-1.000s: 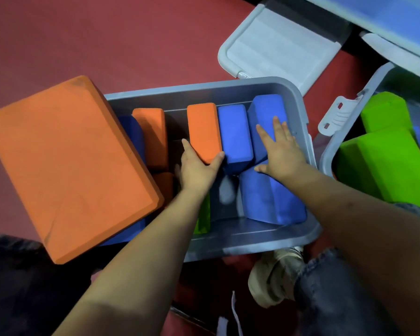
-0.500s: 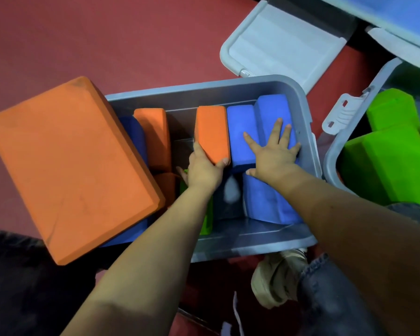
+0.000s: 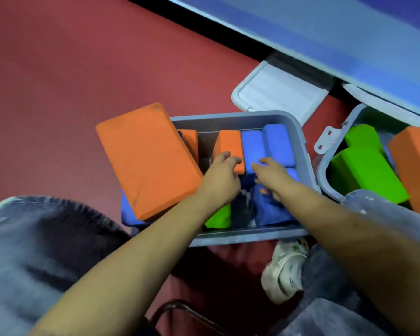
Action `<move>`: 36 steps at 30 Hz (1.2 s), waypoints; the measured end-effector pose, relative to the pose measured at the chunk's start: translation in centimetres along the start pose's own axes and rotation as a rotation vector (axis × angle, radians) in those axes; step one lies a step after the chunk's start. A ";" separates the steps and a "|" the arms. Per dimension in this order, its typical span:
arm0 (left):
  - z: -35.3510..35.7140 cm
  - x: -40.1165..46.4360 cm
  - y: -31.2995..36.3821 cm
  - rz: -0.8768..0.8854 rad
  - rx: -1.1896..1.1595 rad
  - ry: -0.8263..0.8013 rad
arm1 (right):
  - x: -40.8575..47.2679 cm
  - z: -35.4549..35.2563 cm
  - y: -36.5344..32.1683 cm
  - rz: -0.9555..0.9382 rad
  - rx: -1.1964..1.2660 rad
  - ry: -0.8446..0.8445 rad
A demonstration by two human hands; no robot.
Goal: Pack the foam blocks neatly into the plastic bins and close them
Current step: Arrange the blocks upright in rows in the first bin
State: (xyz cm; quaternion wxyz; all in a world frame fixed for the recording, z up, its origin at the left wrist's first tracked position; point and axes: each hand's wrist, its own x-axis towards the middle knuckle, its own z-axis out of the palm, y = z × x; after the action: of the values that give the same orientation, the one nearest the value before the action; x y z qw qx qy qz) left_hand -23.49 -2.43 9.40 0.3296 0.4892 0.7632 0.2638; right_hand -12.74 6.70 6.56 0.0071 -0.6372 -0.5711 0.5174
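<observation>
Nearest to the camera are denim-clad knees and a pale shoe point(image 3: 285, 270) on the red floor point(image 3: 58, 81). Both forearms reach fwd into the grey bin point(image 3: 301, 141), which sits on the floor just beyond the shoe. The left hand point(image 3: 222, 177) grips the near end of an upright orange block point(image 3: 229, 145) in the middle of the bin, fingers curled over its edge. The right hand point(image 3: 270, 174) rests on the blue blocks point(image 3: 267, 146) just right of that orange one; its fingers look loosely bent, but w/ the motion blur I cannot tell if they clamp anything. Under the wrists, at the near wall of the bin, a green block point(image 3: 220, 217) and a darker blue block point(image 3: 268, 212) stand approx. side by side. A big orange block point(image 3: 146, 158) lies tilted over the left rim of the bin, covering other blocks there. To the right a second bin point(image 3: 325, 170), touching or almost touching the first, holds green blocks point(image 3: 364, 170) and an orange one point(image 3: 415, 166). Farther back a white lid point(image 3: 277, 93) lies on the floor, partly under a blue edge at the top.
</observation>
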 end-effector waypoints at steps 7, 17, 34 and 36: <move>-8.4 -6.5 -1.4 0.166 0.070 0.262 | -9.4 8.9 -0.3 0.304 0.765 -0.368; -9.9 -9.7 -6.0 -0.458 -0.157 0.339 | -13.5 14.3 -3.2 0.112 0.677 -0.251; -9.0 -10.3 -4.9 -0.451 -0.730 0.209 | -11.5 13.0 -4.8 0.147 0.974 -0.075; -9.2 -10.3 -4.6 -0.413 -0.788 0.144 | -11.3 11.9 -5.3 0.154 0.979 -0.022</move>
State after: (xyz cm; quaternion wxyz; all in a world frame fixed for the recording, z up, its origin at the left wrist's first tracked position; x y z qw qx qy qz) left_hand -30.01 -14.43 14.56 0.4825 0.1441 0.7070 0.4965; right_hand -22.41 -6.69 11.61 0.2613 -0.5939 -0.2125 0.7306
